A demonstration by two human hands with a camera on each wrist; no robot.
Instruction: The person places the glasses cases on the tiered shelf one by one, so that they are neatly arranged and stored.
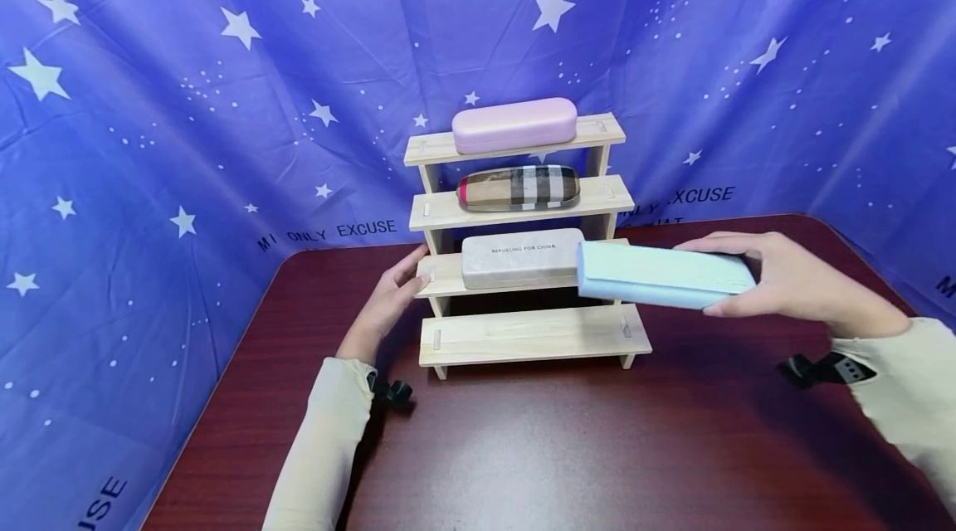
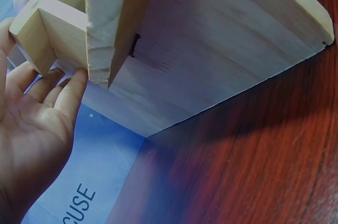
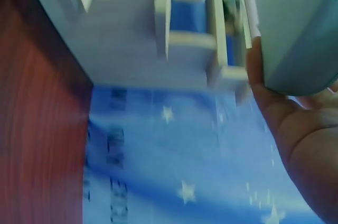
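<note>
A stepped wooden display stand [image 1: 536, 335] stands on the table, its tiers rising toward the back. At its left side, my left hand [image 1: 388, 299] holds the end of the second board from the bottom, thumb on the board and fingers against the side panel [image 2: 63, 36]. My right hand [image 1: 784, 278] grips a light blue glasses case [image 1: 665, 274] by its right end, raised in front of the stand's right side. In the head view, the blue case's left end overlaps the edge of a grey glasses case [image 1: 523, 259] with lettering on that second board.
A plaid glasses case [image 1: 519, 187] lies on the third board, and a pink one [image 1: 515, 125] on the top board. The dark red table [image 1: 523, 448] extends around the stand. A blue star-printed curtain [image 1: 299, 58] hangs behind.
</note>
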